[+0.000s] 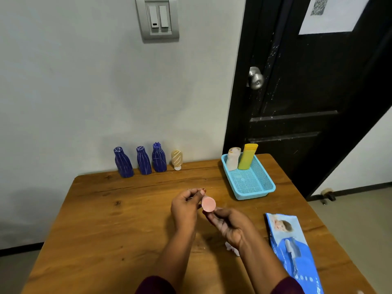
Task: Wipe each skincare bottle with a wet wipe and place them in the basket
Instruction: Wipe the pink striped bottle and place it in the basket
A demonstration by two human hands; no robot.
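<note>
Held the pink bottle (209, 204) above mid-table, round end toward the camera. Wrapped the left hand (184, 206) round its body from 9 o'clock, fingers curled; pinched its near edge with the right hand (230, 227) from 5 o'clock, fingers bent in. Saw a white wipe (231, 248) crumpled under the right wrist at 6 o'clock; could not tell whether held or lying on the table (106, 219). Found the blue basket (252, 195) at 2 o'clock, with a cream tube (233, 160) and a yellow bottle (247, 158) upright at its far end. Noted three blue bottles (144, 161) and a beige striped tube (177, 158) along the far edge, 11 to 12 o'clock, and a wipes pack (290, 247) flat at 4 o'clock.
</note>
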